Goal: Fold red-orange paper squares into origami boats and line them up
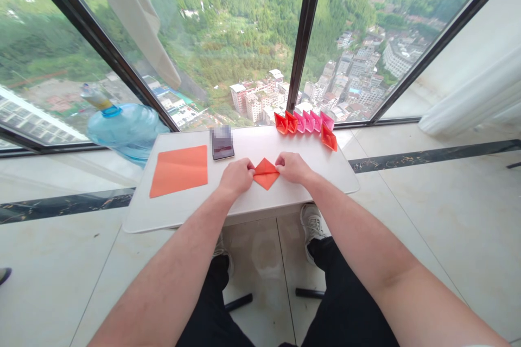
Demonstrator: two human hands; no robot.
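A small folded orange paper (266, 173), diamond shaped, lies on the white table (183, 211) near its front edge. My left hand (236, 176) pinches its left corner and my right hand (292, 167) pinches its right corner, both pressing it onto the tabletop. A flat orange paper sheet (179, 170) rests to the left. Along the table's far edge stands a row of several folded paper pieces (306, 122), orange and pink.
A dark phone (222, 143) lies behind my left hand. A blue water jug (124, 127) lies on the floor left of the table, by the window frame (303, 38). My legs and shoes are under the table on a tiled floor.
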